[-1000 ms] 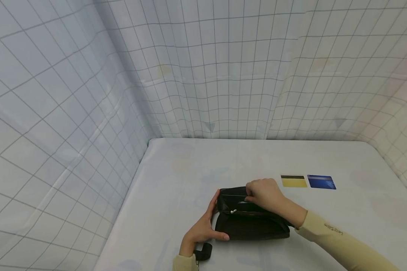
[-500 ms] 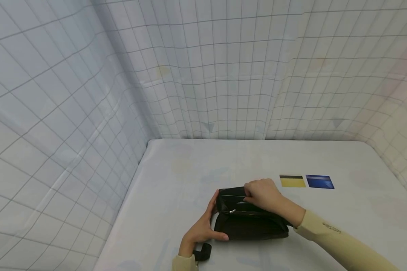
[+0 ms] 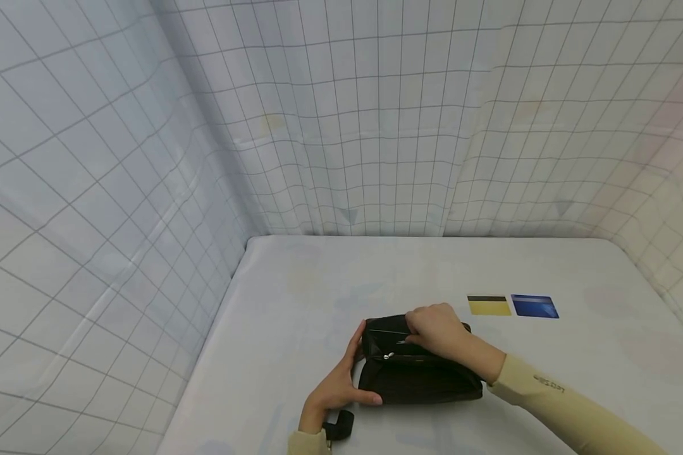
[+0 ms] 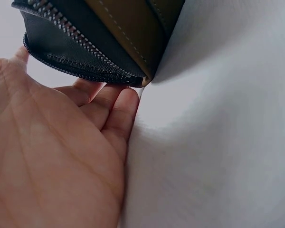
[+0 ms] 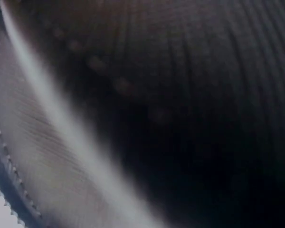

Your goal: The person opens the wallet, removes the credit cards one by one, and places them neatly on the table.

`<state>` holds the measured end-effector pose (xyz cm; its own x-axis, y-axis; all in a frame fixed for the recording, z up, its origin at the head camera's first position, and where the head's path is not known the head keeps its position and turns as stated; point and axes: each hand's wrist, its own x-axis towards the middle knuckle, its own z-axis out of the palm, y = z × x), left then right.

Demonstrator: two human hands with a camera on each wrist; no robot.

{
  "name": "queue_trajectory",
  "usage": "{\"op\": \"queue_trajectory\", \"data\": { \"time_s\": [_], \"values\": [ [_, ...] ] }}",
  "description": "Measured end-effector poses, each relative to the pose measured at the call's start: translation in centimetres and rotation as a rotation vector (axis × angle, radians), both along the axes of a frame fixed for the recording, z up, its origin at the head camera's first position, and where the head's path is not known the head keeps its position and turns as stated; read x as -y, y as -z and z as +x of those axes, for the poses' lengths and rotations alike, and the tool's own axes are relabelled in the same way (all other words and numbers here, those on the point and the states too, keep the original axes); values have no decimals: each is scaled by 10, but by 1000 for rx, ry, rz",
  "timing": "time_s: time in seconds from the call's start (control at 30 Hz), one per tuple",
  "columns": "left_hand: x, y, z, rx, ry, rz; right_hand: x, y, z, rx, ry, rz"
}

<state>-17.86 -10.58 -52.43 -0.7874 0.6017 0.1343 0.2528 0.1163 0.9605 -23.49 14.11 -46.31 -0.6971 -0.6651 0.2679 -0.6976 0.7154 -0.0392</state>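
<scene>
A black zip-around wallet (image 3: pixel 421 384) lies spread on the white table, its zipper pull (image 3: pixel 389 356) showing near the left end. My left hand (image 3: pixel 337 387) grips that end, thumb along the front edge and fingers behind. In the left wrist view its fingertips (image 4: pixel 126 102) meet the zippered edge. My right hand (image 3: pixel 441 330) reaches into the back compartment with curled fingers and its thumb inside. A small pale sliver (image 3: pixel 401 342) shows by the thumb; I cannot tell what the hidden fingertips pinch. Dark lining (image 5: pixel 204 95) fills the blurred right wrist view.
A yellow card with a dark stripe (image 3: pixel 489 306) and a blue card (image 3: pixel 535 306) lie side by side behind and right of the wallet. White grid-patterned curtains (image 3: pixel 341 158) enclose the table (image 3: pixel 296 278) at the back and sides.
My right hand has shifted slightly left inside the wallet, and the wallet's back right corner now shows behind the wrist. The left hand keeps its hold; the cards stay put.
</scene>
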Motion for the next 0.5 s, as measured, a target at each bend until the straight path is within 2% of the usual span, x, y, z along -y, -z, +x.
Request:
{"op": "queue_trajectory", "data": {
  "time_s": [0.1, 0.27, 0.5],
  "values": [
    [0, 0, 0, 7, -2, -2, 0, 2, 0, -19, -9, 20],
    [1, 0, 1, 16, -5, 1, -1, 4, 0, -53, -40, -8],
    [1, 0, 0, 8, 8, 21, 2, 5, 2, -38, -45, -7]
  ]
}}
